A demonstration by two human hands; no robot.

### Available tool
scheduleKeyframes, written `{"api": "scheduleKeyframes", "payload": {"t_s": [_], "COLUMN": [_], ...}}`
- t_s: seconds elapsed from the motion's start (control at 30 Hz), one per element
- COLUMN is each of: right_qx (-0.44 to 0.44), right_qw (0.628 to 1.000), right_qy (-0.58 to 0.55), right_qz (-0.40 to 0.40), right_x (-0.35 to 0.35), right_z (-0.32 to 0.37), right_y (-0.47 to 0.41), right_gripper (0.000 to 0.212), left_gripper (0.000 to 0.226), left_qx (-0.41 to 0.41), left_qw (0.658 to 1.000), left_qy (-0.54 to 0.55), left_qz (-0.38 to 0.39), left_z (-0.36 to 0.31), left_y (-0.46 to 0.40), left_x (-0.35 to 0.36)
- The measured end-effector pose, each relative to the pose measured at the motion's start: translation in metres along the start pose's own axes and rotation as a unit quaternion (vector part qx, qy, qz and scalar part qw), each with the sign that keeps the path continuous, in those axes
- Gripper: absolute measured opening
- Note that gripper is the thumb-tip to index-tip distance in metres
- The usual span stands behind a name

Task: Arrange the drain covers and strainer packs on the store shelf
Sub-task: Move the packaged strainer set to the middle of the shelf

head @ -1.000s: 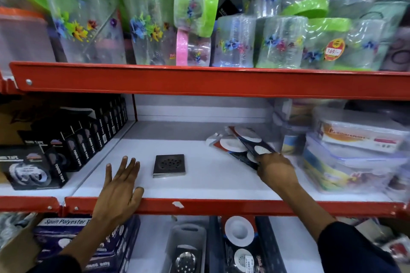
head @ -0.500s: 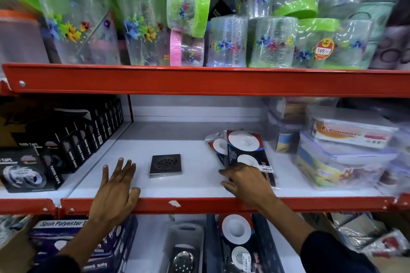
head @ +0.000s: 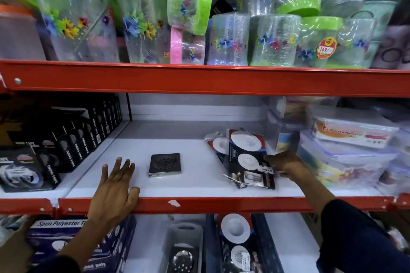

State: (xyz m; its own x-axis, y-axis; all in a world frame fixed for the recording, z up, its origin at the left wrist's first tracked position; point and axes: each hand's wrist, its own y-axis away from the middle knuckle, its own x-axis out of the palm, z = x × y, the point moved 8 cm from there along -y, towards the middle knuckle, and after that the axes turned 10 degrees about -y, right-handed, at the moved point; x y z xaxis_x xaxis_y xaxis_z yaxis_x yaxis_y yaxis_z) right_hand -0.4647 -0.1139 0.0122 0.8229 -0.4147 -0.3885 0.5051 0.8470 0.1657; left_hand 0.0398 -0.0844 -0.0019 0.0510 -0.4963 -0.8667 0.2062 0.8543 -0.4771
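Strainer pack (head: 249, 159) pinched at right edge, right hand (head: 286, 165) grip

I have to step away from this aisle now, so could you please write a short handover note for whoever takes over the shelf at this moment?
Left hand: open, flat on the front edge of the middle shelf, holding nothing.
Right hand: fingers on the right edge of the top strainer pack, which lies on the shelf, overlapping other packs behind it.
Square metal drain cover: lies flat, alone, mid-shelf, apart from both hands.
Done: some packs and one cover are on the shelf.
Left: square up the skewed packs. More strainer packs sit on the shelf below.
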Motion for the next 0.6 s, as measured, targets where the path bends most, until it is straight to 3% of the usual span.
{"api": "scheduleKeyframes", "payload": {"t_s": [0.27,0.4,0.5,0.6], "right_qx": [0.050,0.032,0.015,-0.004], "right_qw": [0.972,0.960,0.959,0.953], "right_qy": [-0.209,-0.244,-0.243,-0.252], "right_qz": [0.096,0.134,0.148,0.166], "right_x": [0.018,0.029,0.034,0.042], "right_z": [0.008,0.019,0.025,0.030], "right_y": [0.006,0.010,0.015,0.021], "right_gripper": [0.006,0.014,0.009,0.015], "left_gripper": [0.078,0.077,0.062,0.037], "left_qx": [-0.019,0.001,-0.017,-0.092], "left_qw": [0.999,0.993,0.964,0.912], "left_qy": [0.026,0.121,0.263,0.381], "left_qz": [0.017,0.014,0.034,0.120], "left_z": [-0.003,-0.050,-0.099,-0.139], "left_y": [-0.002,-0.027,-0.060,-0.084], "left_x": [-0.006,-0.030,-0.041,-0.028]}}
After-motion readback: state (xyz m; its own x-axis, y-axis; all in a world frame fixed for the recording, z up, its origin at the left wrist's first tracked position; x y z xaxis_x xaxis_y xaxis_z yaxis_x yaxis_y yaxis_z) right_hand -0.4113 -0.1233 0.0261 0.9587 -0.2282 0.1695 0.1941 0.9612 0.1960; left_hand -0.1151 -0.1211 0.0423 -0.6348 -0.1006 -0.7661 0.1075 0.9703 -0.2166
